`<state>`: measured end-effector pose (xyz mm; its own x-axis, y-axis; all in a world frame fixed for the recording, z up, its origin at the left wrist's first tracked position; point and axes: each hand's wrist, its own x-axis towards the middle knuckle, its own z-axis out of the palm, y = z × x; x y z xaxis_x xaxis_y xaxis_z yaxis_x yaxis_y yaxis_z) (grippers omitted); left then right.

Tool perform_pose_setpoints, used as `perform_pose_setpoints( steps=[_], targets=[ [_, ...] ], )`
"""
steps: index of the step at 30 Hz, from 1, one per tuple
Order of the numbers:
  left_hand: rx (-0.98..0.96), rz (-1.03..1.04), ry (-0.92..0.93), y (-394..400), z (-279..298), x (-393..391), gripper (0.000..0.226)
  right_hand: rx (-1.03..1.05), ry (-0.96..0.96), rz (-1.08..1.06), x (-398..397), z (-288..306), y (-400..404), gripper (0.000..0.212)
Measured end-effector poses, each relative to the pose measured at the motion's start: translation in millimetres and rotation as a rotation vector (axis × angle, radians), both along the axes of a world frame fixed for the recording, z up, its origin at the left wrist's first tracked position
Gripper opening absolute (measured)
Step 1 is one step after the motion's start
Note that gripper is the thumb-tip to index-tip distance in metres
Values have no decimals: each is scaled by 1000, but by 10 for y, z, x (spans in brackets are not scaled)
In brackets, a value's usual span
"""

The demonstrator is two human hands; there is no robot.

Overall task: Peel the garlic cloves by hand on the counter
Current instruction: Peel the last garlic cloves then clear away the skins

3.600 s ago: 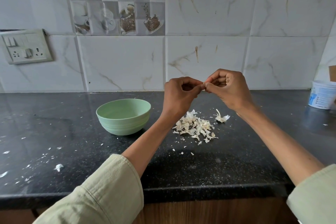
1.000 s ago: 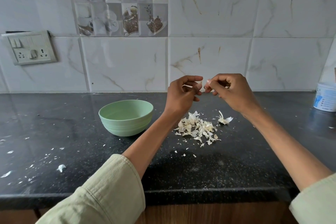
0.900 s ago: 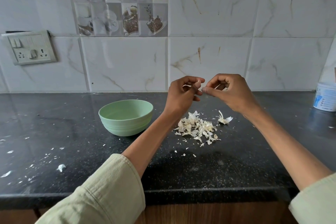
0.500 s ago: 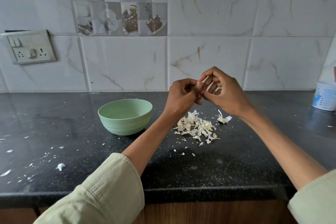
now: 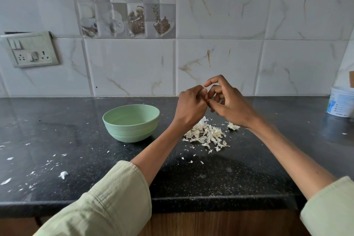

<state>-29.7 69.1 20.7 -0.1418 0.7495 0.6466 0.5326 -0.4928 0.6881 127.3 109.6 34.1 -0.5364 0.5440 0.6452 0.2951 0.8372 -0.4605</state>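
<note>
My left hand [image 5: 190, 107] is closed in a fist above the black counter [image 5: 76, 140], pinching a garlic clove that its fingers hide almost entirely. My right hand [image 5: 229, 105] meets it fingertip to fingertip, thumb and middle fingers at the clove, index finger raised and curled. Below both hands lies a heap of white garlic skins [image 5: 206, 134]. A separate tuft of skin [image 5: 232, 126] lies just right of the heap, under my right wrist. A pale green bowl [image 5: 131, 122] stands to the left of my left hand; its contents cannot be seen.
A white tub with a blue label [image 5: 342, 101] stands at the far right against the tiled wall. A switch and socket plate [image 5: 31, 50] sits on the wall at left. Small skin flakes [image 5: 63, 174] dot the counter's left front. The counter's front edge runs near my sleeves.
My hands, slightly apart a second ago, have closed together at the fingertips. My right hand's index finger has lifted and its fingers have shifted around the clove. Bowl and skins have not moved.
</note>
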Motion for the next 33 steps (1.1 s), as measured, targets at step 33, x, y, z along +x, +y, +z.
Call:
perform_pose_setpoints(
  steps=[33],
  targets=[
    [-407, -253, -1026, 148, -18, 75, 31, 128, -3, -36, -91, -99, 29, 32]
  ],
)
